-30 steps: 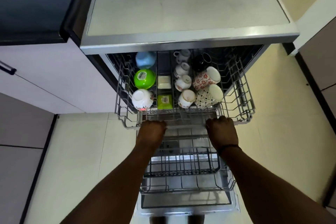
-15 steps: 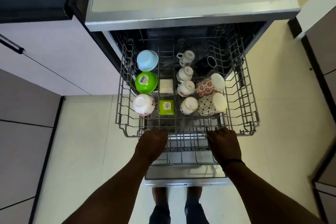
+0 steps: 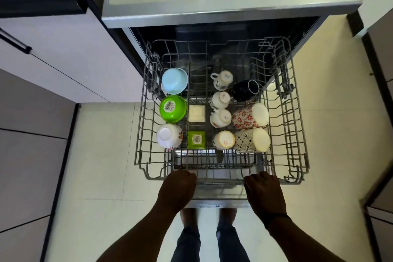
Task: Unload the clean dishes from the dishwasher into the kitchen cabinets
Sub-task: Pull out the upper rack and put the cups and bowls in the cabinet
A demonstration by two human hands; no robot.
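Dishwasher (image 3: 231,9), steel-topped and open, fills the upper frame under the pale desk surface, and its grey wire upper rack (image 3: 297,125) stands drawn out over the cream tiled floor (image 3: 102,155). The left hand (image 3: 178,189) and the right hand (image 3: 263,191) each curl over the rack's front rail, grasping it, well apart. Every dish lies beyond the hands, away from the person. On the left side a white upturned bowl (image 3: 169,135) sits nearest the left hand, with a green plastic bowl (image 3: 172,108) and a pale blue bowl (image 3: 174,81) in a row behind it. A chequered cream mug (image 3: 252,140) lies on its side nearest the right hand, its long axis running left to right. I judge either near piece the likely first pick.
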